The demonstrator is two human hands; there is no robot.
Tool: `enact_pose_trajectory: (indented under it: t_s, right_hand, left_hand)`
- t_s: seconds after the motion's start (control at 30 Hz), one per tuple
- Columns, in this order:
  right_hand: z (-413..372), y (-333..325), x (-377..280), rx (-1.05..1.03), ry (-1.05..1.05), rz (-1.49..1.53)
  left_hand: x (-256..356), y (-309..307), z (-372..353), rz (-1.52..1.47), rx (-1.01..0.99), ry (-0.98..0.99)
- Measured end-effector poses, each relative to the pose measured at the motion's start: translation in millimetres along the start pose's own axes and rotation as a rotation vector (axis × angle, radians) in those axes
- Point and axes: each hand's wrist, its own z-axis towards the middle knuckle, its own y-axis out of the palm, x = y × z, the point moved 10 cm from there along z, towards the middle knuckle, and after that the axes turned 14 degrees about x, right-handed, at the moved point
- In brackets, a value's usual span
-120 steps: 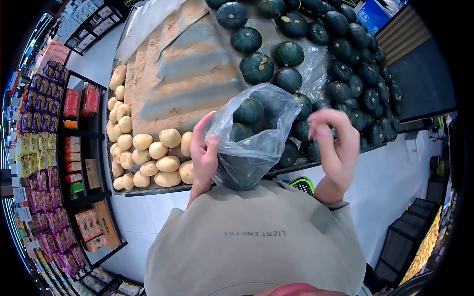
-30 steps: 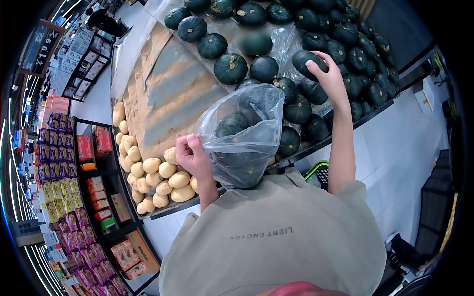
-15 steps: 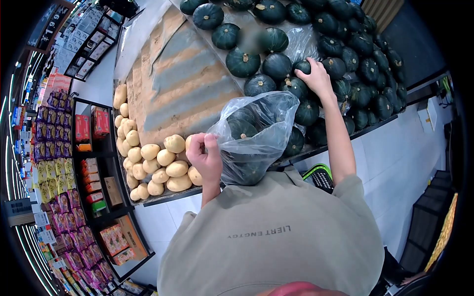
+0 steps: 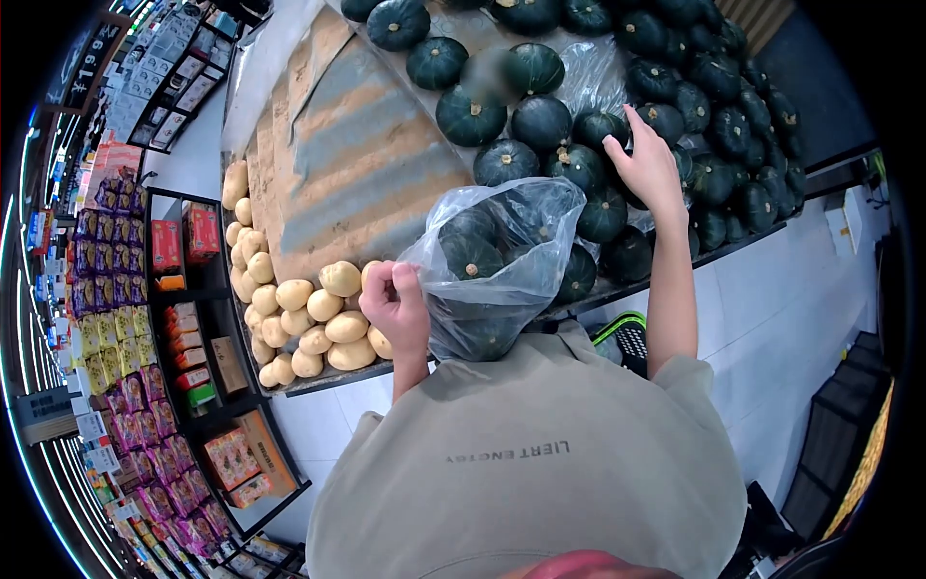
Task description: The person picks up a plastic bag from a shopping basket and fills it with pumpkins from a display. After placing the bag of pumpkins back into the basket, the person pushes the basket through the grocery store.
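Note:
My left hand [image 4: 397, 307] is closed on the edge of a clear plastic bag [image 4: 511, 294], which hangs open in front of my chest. Dark green squashes [image 4: 472, 257] show through the plastic. My right hand [image 4: 648, 169], fingers apart and holding nothing, hovers over the pile of squashes to the right of the bag. Just left of its fingertips lies one dark green squash [image 4: 599, 128]. Whether the fingers touch any squash is hard to tell.
Potatoes [image 4: 345, 328] are heaped at the stand's near left corner, beside brown cardboard [image 4: 357, 154]. Crumpled plastic film [image 4: 590, 77] lies among the squashes. Shelves of packaged goods [image 4: 116, 289] stand at the left. A black crate [image 4: 839, 415] is at the lower right.
My right hand has let go of the small-looking squash and moved slightly right, its fingers now spread. My left hand still grips the bag, almost unmoved.

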Motion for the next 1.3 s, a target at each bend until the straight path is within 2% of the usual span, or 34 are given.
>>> enact_pose_trajectory:
  t_s: [0.03, 0.13, 0.17, 0.2, 0.23, 0.27, 0.33, 0.4, 0.53, 0.63, 0.9, 1.0, 1.17, 1.23, 1.3]
  right_hand:
    - [0, -16, -11, 0.007, 0.006, -0.003]
    - [-12, -51, -69, -0.176, 0.143, 0.643]
    - [-23, -52, -91, -0.313, 0.138, 0.834]
    - [-32, -53, -115, -0.394, 0.015, 0.946]
    - [-46, -46, -133, -0.554, -0.010, 0.942]
    - [-57, -36, -151, -0.590, -0.148, 0.958]
    - [-79, -3, -167, -0.578, -0.328, 0.843]
    - [-93, 37, -168, -0.532, -0.410, 0.627]
    - [-104, 53, -183, -0.577, -0.554, 0.431]
    - [-119, 64, -190, -0.560, -0.766, 0.094]
    - [-126, 73, -198, -0.277, -1.003, 0.086]
    - [-129, 73, -201, -0.292, -1.100, 0.004]
    - [-126, 63, -205, -0.311, -1.132, 0.030]
    - [-126, 60, -207, -0.412, -1.099, 0.148]
    - [-128, 63, -209, -0.380, -1.107, 0.114]
  left_hand:
    - [-3, -2, 0, 0.010, 0.018, 0.010]
    - [-5, -1, -2, 0.008, 0.021, -0.019]
    - [-8, -1, -3, -0.010, 0.027, -0.024]
    - [-9, -1, -4, -0.025, 0.029, -0.029]
    - [-9, 1, -5, -0.049, 0.008, -0.040]
    - [-7, 3, -5, -0.053, -0.011, -0.035]
    - [-8, 4, -5, -0.065, -0.010, -0.054]
    - [-5, 7, -6, -0.087, -0.032, -0.039]
    - [3, 10, -7, -0.039, -0.068, 0.041]
    - [2, 13, -10, -0.030, -0.079, 0.044]
    - [4, 18, -12, -0.094, -0.085, 0.029]
    - [7, 18, -14, -0.082, -0.086, 0.063]
    - [17, 26, -12, -0.088, -0.105, 0.086]
    - [20, 31, -13, -0.122, -0.125, 0.037]
    - [17, 32, -13, -0.104, -0.122, 0.051]
